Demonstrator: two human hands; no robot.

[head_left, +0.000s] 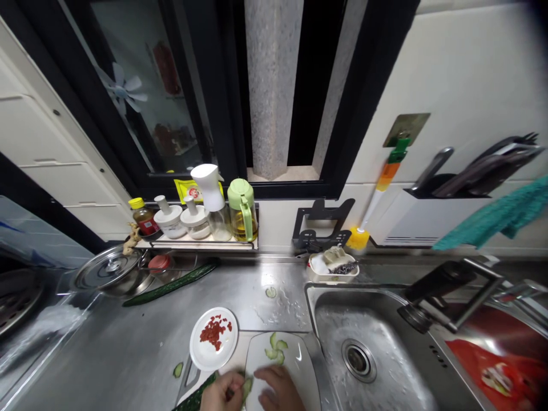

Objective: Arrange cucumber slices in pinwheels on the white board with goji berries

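Observation:
My left hand (222, 393) is closed in a pinch at the left edge of a white square plate (295, 365), with a thin cucumber slice (247, 387) at its fingertips. My right hand (280, 389) hovers over the same plate, fingers apart and slightly blurred, with nothing visible in them. Several curved cucumber slices (276, 347) lie toward the plate's far side. A dark green cucumber (194, 398) rests on the cutting board (240, 354), partly hidden by my left hand. Just beyond sits a small round white plate (197, 355) of red goji berries (214, 332).
The steel sink (381, 319) lies to the right under a black faucet (436, 291). A whole cucumber (171, 283) rests by a lidded pot (113, 268). Loose slices lie on the counter (141, 342). Behind stands a condiment rack (201, 244) with an oil jug (242, 211).

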